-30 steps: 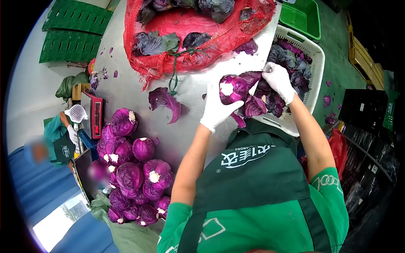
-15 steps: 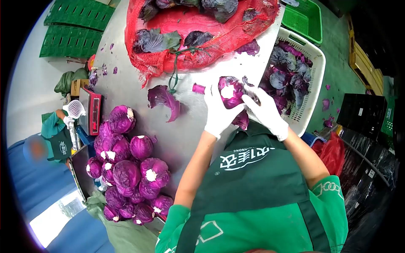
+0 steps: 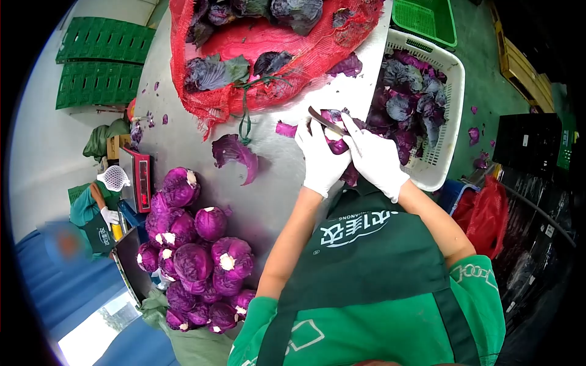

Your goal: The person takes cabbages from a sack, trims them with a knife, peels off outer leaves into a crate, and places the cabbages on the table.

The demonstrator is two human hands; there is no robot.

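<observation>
From the head camera, the person in the green apron stands at the near edge of the steel counter (image 3: pixel 183 131) with both white-gloved hands brought together over one red cabbage (image 3: pixel 337 145). The left hand (image 3: pixel 320 160) is wrapped around the cabbage from its left side and underneath, gripping it, so only a small purple patch shows between the two gloves. The right hand (image 3: pixel 373 157) lies against the cabbage from the right and is closed on the handle of a knife (image 3: pixel 325 121), whose dark blade slants up and left across the top of the head. The cabbage is held just above the counter, near its right edge, right beside the white basket (image 3: pixel 453 110) that hangs off that edge and is filled with dark trimmed leaves. A loose purple leaf (image 3: pixel 235 152) lies on the counter to the left of the hands, and a smaller scrap (image 3: pixel 285 129) sits just beside the left hand's fingertips. At the far end of the counter sprawls a red mesh sack (image 3: pixel 274 43) with untrimmed heads. Toward the counter's left near corner sits a pile of trimmed cabbages (image 3: pixel 195 250), with a red scale (image 3: pixel 141 178) beyond them and another person's gloved hand (image 3: pixel 111 215) nearby.
</observation>
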